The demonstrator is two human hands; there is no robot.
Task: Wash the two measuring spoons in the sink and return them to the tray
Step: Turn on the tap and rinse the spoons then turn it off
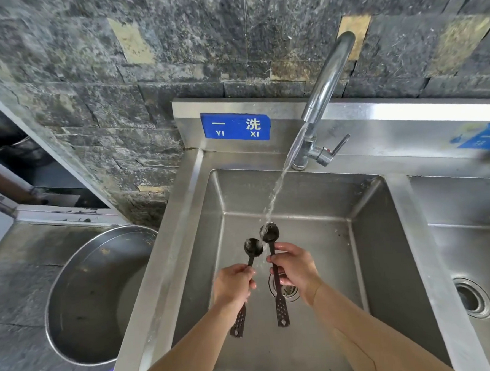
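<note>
Two dark measuring spoons are held over the steel sink [371, 249]. My left hand [233, 285] grips the left measuring spoon [253, 247] by its handle, bowl pointing away. My right hand [296, 268] grips the right measuring spoon [270, 232], whose bowl sits directly under the water stream [278, 186] running from the faucet [328, 85]. Both perforated handle ends hang below my hands. No tray is in view.
A drain [287, 293] lies under my right hand. A second basin [470, 229] with its own drain is at the right. A large steel bowl [95, 297] stands on the counter to the left. A blue sign [236, 126] is on the backsplash.
</note>
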